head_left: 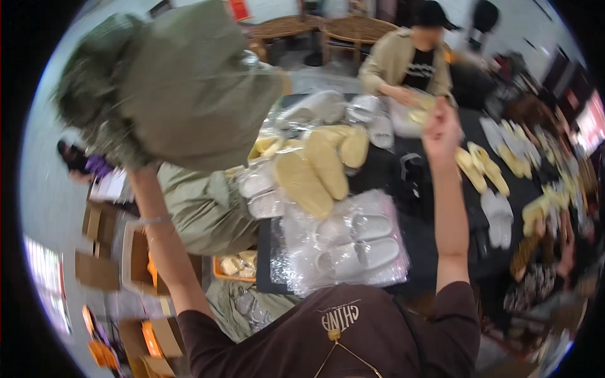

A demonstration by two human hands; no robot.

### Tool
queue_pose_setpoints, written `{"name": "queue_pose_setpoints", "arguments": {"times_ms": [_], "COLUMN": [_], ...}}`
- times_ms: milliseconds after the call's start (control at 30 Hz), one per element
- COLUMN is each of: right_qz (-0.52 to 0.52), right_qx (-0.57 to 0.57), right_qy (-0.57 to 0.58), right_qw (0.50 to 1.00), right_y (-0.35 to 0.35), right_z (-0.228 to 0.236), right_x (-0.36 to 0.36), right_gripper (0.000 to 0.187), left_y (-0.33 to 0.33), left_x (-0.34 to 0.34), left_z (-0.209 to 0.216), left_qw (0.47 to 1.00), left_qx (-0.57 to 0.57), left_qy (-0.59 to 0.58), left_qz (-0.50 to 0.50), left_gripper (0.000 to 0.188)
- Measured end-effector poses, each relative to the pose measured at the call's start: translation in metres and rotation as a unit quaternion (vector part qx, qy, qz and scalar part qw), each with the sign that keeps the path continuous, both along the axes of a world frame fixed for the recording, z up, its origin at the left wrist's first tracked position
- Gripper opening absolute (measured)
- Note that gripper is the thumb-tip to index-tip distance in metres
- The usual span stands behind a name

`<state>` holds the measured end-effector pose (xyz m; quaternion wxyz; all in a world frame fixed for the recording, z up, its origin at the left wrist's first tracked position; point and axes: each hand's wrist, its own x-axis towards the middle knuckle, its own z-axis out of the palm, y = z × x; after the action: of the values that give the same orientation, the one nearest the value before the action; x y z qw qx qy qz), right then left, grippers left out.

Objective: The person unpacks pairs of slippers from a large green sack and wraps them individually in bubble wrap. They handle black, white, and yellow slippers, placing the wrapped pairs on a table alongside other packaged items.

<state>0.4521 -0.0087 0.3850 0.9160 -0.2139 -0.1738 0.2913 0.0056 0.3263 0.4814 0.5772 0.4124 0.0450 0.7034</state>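
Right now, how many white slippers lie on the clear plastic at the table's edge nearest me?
2: one farther slipper and one nearer slipper, side by side on the clear plastic. More could be hidden underneath.

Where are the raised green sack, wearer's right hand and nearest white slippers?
Raised green sack (189, 88): head view, its side.
Wearer's right hand (442, 128): head view, its middle.
Nearest white slippers (376, 253): head view, the lower slipper.

The sack (189, 88) looks matt and rough-edged, the plastic bags (297, 242) glossy.

Raised: one sack (189, 88), two forearms (450, 217)
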Motion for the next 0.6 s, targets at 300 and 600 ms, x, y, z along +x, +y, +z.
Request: {"name": "queue_pose_setpoints", "arguments": {"times_ms": [300,600], "right_qz": [0.174,0.061], "right_qx": [-0.146,-0.252], "right_qy": [-0.102,-0.055], "right_qw": [0.969,0.964], "right_y": [-0.069,-0.166], "right_z": [-0.107,-0.095], "right_x": [-0.076,-0.140], "right_gripper": [0.043,0.038], "left_y": [-0.081,-0.253], "left_x": [0.180,0.312], "left_z": [-0.060,-0.131], "left_qw": [0.968,0.881], "left_qx": [-0.023,-0.091], "left_qy": [0.089,0.174], "left_qz": [-0.233,-0.430], "left_gripper": [0.037,0.038]}}
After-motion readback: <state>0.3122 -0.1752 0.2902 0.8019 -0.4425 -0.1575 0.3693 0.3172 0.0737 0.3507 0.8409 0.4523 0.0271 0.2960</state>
